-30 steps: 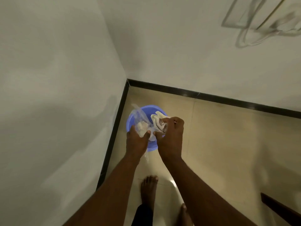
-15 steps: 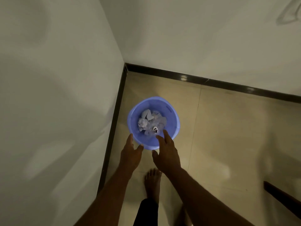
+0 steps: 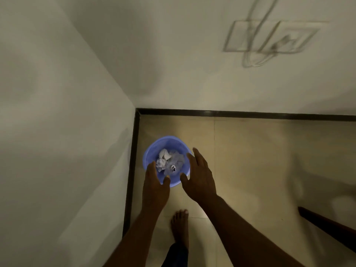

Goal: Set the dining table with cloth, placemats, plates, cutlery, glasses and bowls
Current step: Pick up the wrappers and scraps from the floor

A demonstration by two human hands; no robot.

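Head view, looking down into a room corner. A blue bin [image 3: 167,143] stood on the tiled floor [image 3: 260,160] in the corner, close to the dark skirting [image 3: 133,160] that ran along the left wall [image 3: 57,132] and the far wall [image 3: 192,64]. Crumpled white paper [image 3: 163,159] and clear plastic wrapping [image 3: 178,160] lay inside the bin. None of the table things named in the task appeared in the view.

The left hand [image 3: 155,186] was held above the near left part of the bin rim, fingers loosely spread and holding nothing; its fingertips overlapped the rim in the picture, though contact could not be judged. The right hand [image 3: 200,178] was held over the near right side of the bin, palm turned inward, fingers extended and likewise empty. The bin's contents lay between and just beyond the two hands.

A bare foot [image 3: 180,226] rested on the floor below the hands. A dark wooden edge [image 3: 327,226] entered from the lower right. A blurred wall fitting with a cable [image 3: 269,37] was visible high on the far wall.
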